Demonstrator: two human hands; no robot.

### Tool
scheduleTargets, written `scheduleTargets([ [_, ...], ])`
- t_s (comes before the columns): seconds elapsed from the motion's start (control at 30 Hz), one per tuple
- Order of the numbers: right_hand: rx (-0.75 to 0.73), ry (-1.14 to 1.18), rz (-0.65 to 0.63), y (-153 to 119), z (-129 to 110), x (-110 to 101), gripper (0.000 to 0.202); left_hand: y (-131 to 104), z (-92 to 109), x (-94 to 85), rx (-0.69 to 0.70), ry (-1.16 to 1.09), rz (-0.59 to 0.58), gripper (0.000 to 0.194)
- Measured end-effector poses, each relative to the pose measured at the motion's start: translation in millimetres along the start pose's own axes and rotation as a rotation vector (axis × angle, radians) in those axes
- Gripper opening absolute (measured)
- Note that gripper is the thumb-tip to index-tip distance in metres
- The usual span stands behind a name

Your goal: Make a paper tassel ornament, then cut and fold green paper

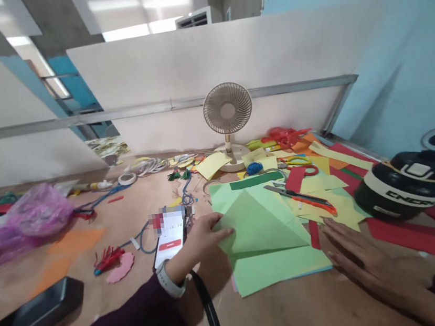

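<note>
Here we are, a fold in the making by the look of it: the green sheet (263, 226) sits on the paper stack (284, 271) between my hands, its triangle's peak aimed at the far edge of the worktop (292, 320). My left hand (206, 237) is on the sheet's left side, thumb and fingers drawn narrow; pinching or merely resting, I can't tell from up here. Over towards the worktop's right edge, my right hand (372, 257) is spread flat, holding nothing, just beside the stack. The cutter (305, 200) lies beyond. Next move, I'd judge, calls for matching the edges, then pressing firmly along the crease while the left steadies everything.
</note>
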State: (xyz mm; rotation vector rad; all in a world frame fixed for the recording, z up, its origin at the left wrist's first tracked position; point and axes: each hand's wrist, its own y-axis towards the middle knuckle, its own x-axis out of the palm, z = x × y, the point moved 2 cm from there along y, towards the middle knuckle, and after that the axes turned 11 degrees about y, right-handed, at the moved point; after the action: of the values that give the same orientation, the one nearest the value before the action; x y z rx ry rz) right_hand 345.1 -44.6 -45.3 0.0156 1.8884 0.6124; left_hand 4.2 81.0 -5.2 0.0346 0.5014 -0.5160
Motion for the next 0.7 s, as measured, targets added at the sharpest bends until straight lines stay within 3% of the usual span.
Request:
scheduleTargets([
  [0.17, -0.043, 0.011, 0.103, -7, -6, -1, 0.058, -20, 26, -8.4, 0.271, 0.45, 0.233, 0.021],
  [0.3, -0.089, -0.024, 0.126, -2, -18, -6, 0.074, -36, 38, -1.7, 0.494, 0.672, 0.421, 0.021],
  [0.4, -0.11, 0.0, 0.054, 25, -24, -5, 0.086, -40, 38, 10.3, 0.672, 0.83, 0.498, 0.02],
  [0.5, -0.298, 0.076, -0.013, 62, -26, 5, 0.088, -41, 36, 20.7, 0.825, 0.941, 0.534, 0.019],
  [0.57, -0.459, 0.149, -0.03, 81, -26, 14, 0.085, -43, 36, 26.1, 0.867, 1.035, 0.506, 0.02],
  [0.7, -0.661, 0.236, -0.053, 97, -20, 27, 0.06, -49, 40, 37.9, 0.797, 1.133, 0.251, 0.024],
])
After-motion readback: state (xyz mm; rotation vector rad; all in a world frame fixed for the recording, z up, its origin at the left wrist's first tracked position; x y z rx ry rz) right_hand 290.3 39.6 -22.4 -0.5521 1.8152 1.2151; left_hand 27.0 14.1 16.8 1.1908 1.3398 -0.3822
